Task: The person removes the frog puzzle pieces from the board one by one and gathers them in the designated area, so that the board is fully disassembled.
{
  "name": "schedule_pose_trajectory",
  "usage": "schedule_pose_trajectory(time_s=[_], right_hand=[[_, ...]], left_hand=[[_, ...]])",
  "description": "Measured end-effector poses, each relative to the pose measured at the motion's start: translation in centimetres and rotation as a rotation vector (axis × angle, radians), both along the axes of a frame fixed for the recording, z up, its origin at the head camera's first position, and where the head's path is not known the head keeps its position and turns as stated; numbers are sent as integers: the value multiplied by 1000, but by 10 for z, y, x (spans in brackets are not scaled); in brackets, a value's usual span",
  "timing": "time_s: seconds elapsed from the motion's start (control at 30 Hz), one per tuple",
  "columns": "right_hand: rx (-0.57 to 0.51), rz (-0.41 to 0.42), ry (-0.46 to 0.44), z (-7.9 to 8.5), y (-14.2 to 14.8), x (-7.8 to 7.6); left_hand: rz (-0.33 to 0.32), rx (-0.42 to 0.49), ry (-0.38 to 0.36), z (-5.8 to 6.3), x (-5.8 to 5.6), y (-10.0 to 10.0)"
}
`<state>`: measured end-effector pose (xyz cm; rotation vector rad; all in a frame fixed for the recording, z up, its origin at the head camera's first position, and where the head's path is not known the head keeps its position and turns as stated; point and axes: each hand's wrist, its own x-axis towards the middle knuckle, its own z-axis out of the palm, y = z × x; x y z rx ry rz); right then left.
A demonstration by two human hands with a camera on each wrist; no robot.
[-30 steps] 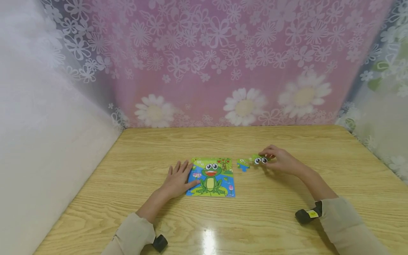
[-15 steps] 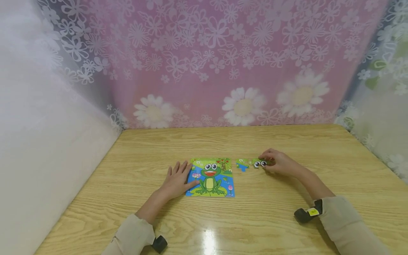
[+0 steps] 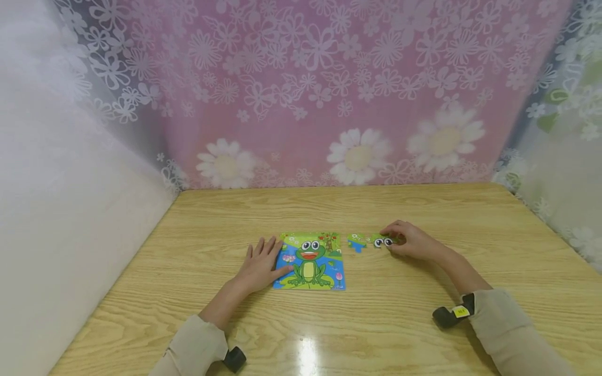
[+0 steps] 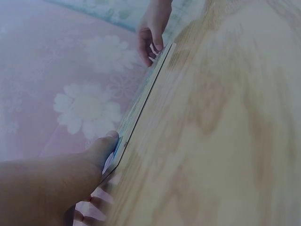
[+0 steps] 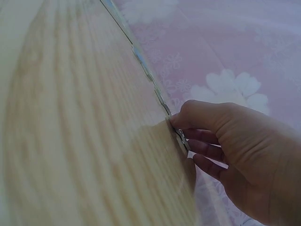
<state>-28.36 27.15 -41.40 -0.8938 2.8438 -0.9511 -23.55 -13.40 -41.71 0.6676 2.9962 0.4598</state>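
A square frog picture board (image 3: 309, 270) lies flat on the table. My left hand (image 3: 260, 269) rests along its left side, fingers spread and thumb over the picture. To the board's right, a green-and-blue jigsaw piece (image 3: 357, 246) sits beside another jigsaw piece (image 3: 382, 242) printed with the frog's eyes. Thumb and fingers of my right hand (image 3: 416, 242) pinch that eye piece at its right end, hiding part of it. The right wrist view shows the thumb (image 5: 178, 121) at the near edge of the piece, fingers behind it, low over the tabletop.
The wood-grain table (image 3: 357, 334) runs back to a pink floral curtain (image 3: 291, 120), with pale cloth (image 3: 94, 209) along the left. A small black camera (image 3: 444, 317) is strapped at the right wrist and another (image 3: 234, 359) at the left.
My right hand has lowered the eye piece slightly toward the front, bringing it level beside the green-and-blue piece. The left hand keeps its place on the board.
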Motion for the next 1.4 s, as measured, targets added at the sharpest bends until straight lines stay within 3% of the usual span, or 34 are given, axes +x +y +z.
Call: schedule_pose_trajectory(time_s=[0.43,0.73,1.0,1.23,1.4], right_hand=[[2,-3,26,10,-11,4],[5,69,18,26,-55,1],[22,156,38,21,-97,-9],[77,123,32,14,-122,-14],[122,50,32,13,-135,-15]], left_hand=[[-8,26,-9,5,3,0],[0,22,-15,5,3,0],[1,13,-20,5,2,1],[8,15,-25,3,1,0],[9,10,-20,2,0,-1]])
